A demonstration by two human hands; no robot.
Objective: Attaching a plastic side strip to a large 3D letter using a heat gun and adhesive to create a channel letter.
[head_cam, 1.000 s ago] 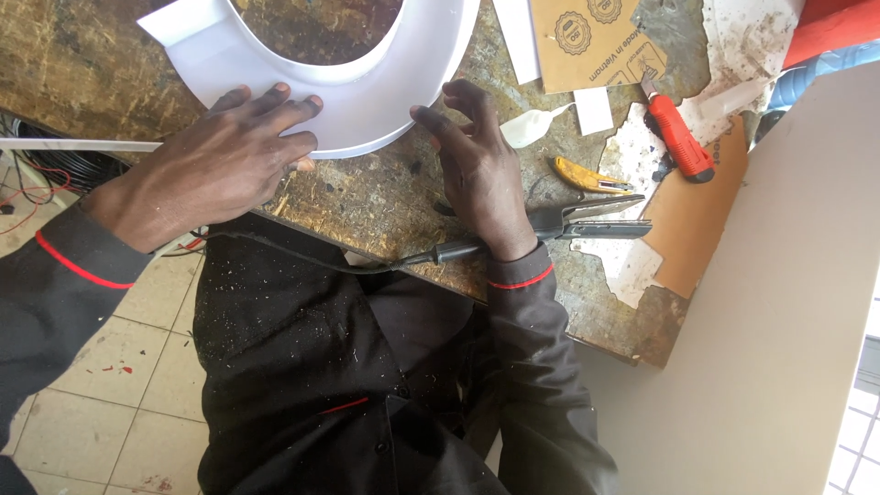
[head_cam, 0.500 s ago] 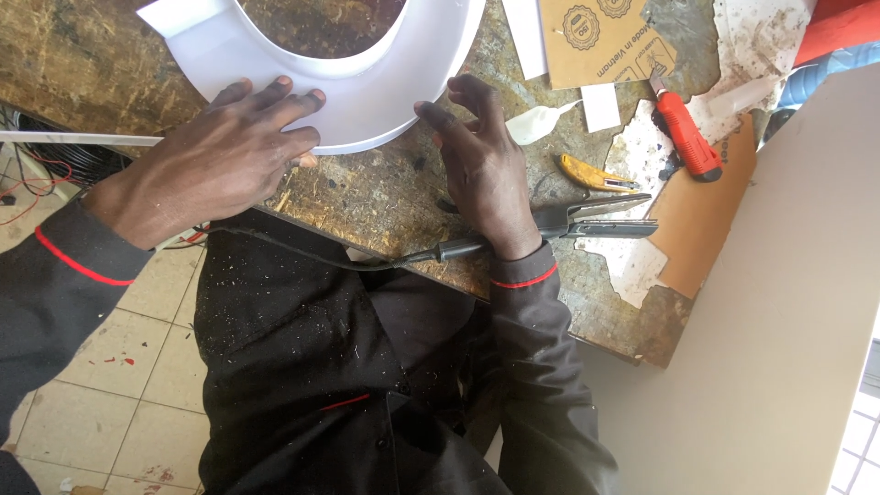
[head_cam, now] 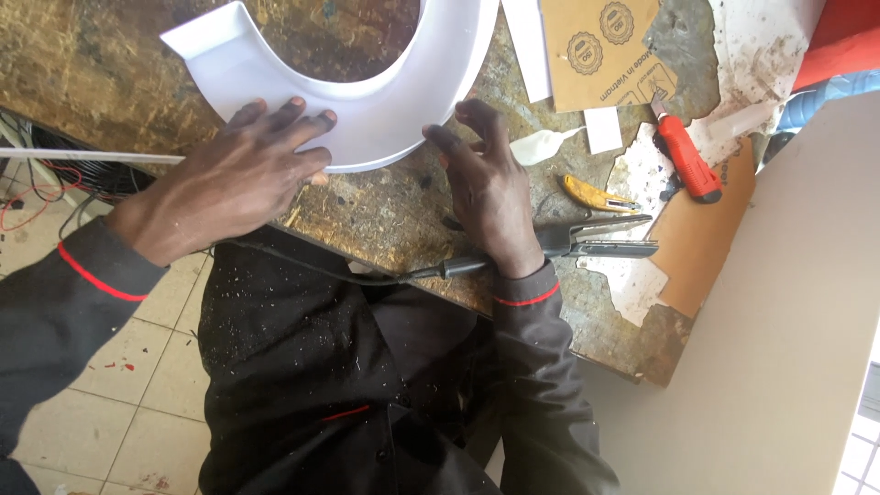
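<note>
Two hands pin our curved white plastic channel piece (head_cam: pixel 385 110) on the scarred wooden workbench (head_cam: pixel 110 73): left hand (head_cam: pixel 234 174) pressing flat, open, right hand (head_cam: pixel 486 183) open-fingered bracing its edge, red utility knife (head_cam: pixel 683 156) lying beyond.

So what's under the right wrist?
A dark tool with a black cord lies on the bench, passing beneath the right hand. Its middle part is covered by the wrist.
</note>
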